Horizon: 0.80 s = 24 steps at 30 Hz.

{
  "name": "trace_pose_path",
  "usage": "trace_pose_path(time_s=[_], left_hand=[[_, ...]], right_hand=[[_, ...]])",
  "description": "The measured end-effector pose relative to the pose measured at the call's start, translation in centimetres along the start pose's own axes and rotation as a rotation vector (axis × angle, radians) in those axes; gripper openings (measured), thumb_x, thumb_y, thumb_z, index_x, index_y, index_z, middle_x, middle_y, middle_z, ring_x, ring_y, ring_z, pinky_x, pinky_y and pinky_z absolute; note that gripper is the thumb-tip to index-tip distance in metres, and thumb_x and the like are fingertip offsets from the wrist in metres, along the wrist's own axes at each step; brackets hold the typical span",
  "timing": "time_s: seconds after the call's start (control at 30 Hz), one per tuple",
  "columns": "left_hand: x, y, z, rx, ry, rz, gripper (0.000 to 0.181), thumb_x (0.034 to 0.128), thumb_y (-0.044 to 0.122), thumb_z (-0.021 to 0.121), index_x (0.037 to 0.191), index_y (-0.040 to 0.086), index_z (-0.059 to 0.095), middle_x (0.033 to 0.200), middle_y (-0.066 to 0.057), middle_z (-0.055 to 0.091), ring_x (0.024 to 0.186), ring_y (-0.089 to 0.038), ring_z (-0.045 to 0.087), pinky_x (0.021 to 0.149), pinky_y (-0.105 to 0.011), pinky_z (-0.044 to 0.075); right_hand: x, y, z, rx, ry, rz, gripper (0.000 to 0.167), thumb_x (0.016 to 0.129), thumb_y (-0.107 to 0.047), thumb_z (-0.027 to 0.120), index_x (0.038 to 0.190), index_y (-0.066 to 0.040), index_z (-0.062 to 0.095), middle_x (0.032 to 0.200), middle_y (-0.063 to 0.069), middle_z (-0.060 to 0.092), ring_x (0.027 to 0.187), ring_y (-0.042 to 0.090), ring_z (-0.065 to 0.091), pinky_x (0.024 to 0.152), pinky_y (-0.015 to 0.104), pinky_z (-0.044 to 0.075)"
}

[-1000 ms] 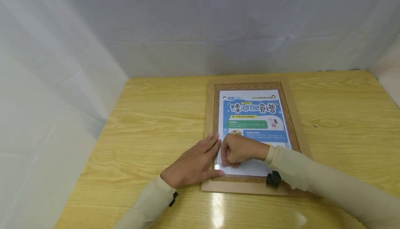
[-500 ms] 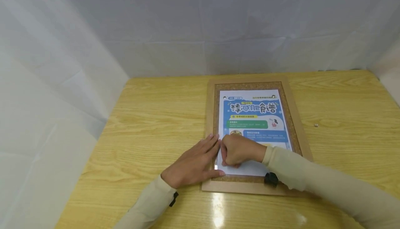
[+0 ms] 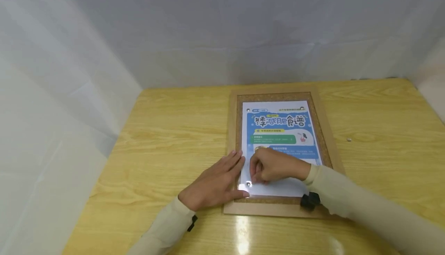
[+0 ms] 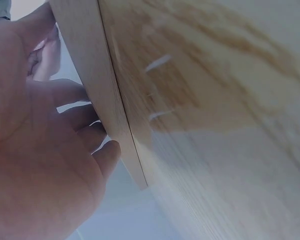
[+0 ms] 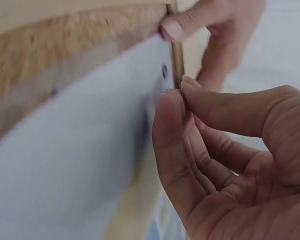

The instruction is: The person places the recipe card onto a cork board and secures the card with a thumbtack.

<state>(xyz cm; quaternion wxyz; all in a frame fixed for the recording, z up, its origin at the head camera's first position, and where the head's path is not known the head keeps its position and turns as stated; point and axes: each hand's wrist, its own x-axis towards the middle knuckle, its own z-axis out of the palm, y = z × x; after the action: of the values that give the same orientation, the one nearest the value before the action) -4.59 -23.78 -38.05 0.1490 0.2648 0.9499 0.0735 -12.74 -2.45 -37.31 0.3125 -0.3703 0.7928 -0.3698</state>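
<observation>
A printed sheet (image 3: 278, 190) with blue artwork lies on a wood-framed cork board (image 3: 274, 209). Silver pushpins stand at its upper left (image 3: 248, 110) and upper right (image 3: 301, 108). Another pushpin (image 5: 164, 71) is at the lower left corner, just beyond my right fingertips. My right hand (image 3: 276, 165) hovers close over the sheet, fingers curled, thumb and index tips near each other; I see nothing between them. With fingers extended, my left hand (image 3: 215, 183) rests across the board's left edge, its fingertips and thumb on the sheet's margin. In the left wrist view, its fingers overlap the frame edge (image 4: 92, 65).
A small shiny piece, probably another pushpin (image 3: 349, 140), lies on the wood-grain table (image 3: 156, 139) right of the board. White sheeting (image 3: 222, 31) hangs behind the table and along its sides.
My right hand has drawn slightly right, off the sheet's lower left corner, uncovering the pushpin there. My left hand holds its place. The head view has shifted slightly.
</observation>
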Motion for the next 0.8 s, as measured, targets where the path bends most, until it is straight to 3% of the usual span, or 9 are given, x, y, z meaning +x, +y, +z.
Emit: trace_pose_path(time_s=[0.3,0.6,0.8], left_hand=[[-0.1,0.0,0.3,-0.028,0.009,0.000,0.095,0.0972,0.064,0.052,0.161,0.003,0.016,0.169,-0.012,0.004,0.155,-0.025,0.002,0.126,-0.038,0.008],[-0.2,0.0,0.2,-0.026,0.015,-0.001,0.094,0.0973,0.063,0.052,0.161,0.002,0.017,0.169,-0.012,0.005,0.155,-0.025,0.002,0.126,-0.038,0.008],[-0.1,-0.1,0.2,-0.035,0.015,0.001,0.095,0.0970,0.064,0.052,0.161,0.003,0.016,0.169,-0.011,0.004,0.155,-0.024,0.001,0.126,-0.037,0.007]], right_hand=[[-4.4,2.3,-4.7,-0.040,0.198,0.009,0.002,0.088,-0.004,0.077,0.090,-0.003,0.076,0.079,0.000,0.069,0.067,0.014,0.063,0.058,0.026,0.056],[-9.6,6.0,-9.9,-0.077,0.435,0.235,0.015,0.094,-0.008,0.072,0.106,0.000,0.076,0.099,0.009,0.073,0.079,0.022,0.061,0.062,0.029,0.055],[-12.1,8.9,-11.5,-0.101,0.495,0.302,0.029,0.095,-0.018,0.072,0.114,0.004,0.073,0.103,0.013,0.074,0.083,0.025,0.067,0.067,0.034,0.059]])
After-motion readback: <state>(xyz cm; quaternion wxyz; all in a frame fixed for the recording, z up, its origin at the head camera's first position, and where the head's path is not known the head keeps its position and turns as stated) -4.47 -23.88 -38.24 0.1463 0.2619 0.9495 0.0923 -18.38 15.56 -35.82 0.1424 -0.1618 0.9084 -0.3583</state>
